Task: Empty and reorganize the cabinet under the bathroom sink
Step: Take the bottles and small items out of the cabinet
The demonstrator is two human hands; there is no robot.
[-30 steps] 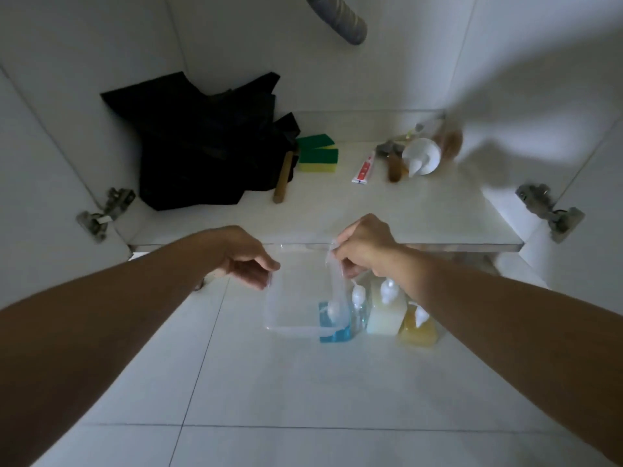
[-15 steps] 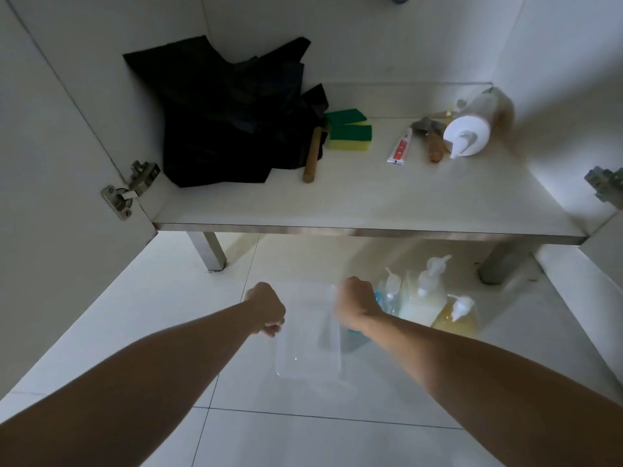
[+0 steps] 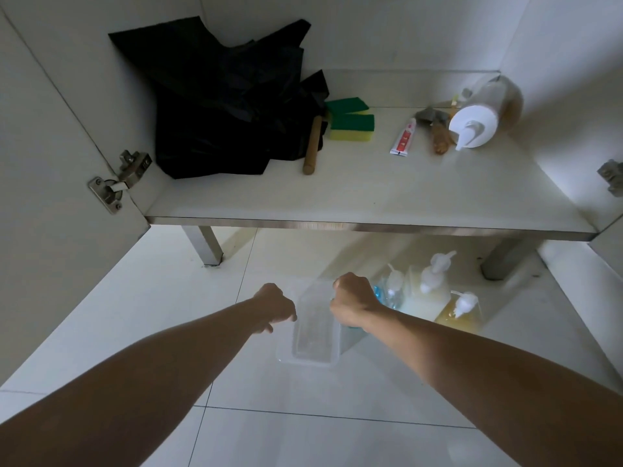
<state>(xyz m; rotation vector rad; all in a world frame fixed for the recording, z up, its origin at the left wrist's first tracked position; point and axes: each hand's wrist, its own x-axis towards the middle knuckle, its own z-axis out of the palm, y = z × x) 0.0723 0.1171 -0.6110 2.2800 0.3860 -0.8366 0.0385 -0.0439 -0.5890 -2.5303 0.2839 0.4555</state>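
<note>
A: What do you see at the left, at nine o'clock?

B: A metal hinge (image 3: pixel 119 182) on the cabinet wall. At about eleven o'clock, a black plastic bag (image 3: pixel 229 102) lies crumpled on the cabinet shelf (image 3: pixel 371 197), and a wooden handle (image 3: pixel 312 146) sticks out from under it.

A: And near twelve o'clock?

B: Two green and yellow sponges (image 3: pixel 350 121), one against the other. To the right lie a small tube (image 3: pixel 403 136), a tool with a brown handle (image 3: pixel 438 134), and at two o'clock a pump bottle (image 3: pixel 482 114) on its side.

A: Where is the clear plastic container (image 3: pixel 313 332)?

B: Low in the middle, on the tiled floor (image 3: pixel 168 315), between the two hands. It looks tilted, but I cannot tell for sure.

A: How do the hands hold it?

B: The left hand (image 3: pixel 274 308) is at nine o'clock of the container, fingers curled at its rim; if it really grips, I cannot tell. The right hand (image 3: pixel 354 303) is at about two o'clock of it, fingers closed on the upper right edge.

A: What stands further right?

B: Three pump bottles just beside the right hand: a blue bottle (image 3: pixel 387 294), a white bottle (image 3: pixel 429 288) and a yellow bottle (image 3: pixel 460 313), touching each other.
</note>
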